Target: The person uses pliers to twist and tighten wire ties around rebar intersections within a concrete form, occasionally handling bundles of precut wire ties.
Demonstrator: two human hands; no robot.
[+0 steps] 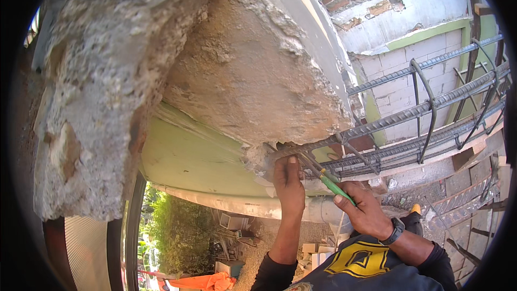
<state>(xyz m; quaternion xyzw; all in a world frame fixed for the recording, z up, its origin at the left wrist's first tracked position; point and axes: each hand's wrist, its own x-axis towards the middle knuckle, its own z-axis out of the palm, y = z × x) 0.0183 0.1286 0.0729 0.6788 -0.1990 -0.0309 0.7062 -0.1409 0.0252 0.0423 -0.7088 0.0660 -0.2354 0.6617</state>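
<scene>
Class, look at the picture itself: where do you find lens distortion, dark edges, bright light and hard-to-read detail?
In the head view, the green beam bows along its lower edge, and black borders round off the frame; also in the head view, patches of foliage are brightly lit, while beside the left hand the tip of the green-handled tool is hard to make out.

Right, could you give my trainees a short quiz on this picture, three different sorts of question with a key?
1. Which hand holds the green-handled tool?
2. True or false: the dark watch is worn on the left wrist.
3. The surface of the thick steel bars is: A smooth; B ribbed; C painted red.

Key:
1. The right hand.
2. False; the dark watch is on the right wrist.
3. B.
</scene>
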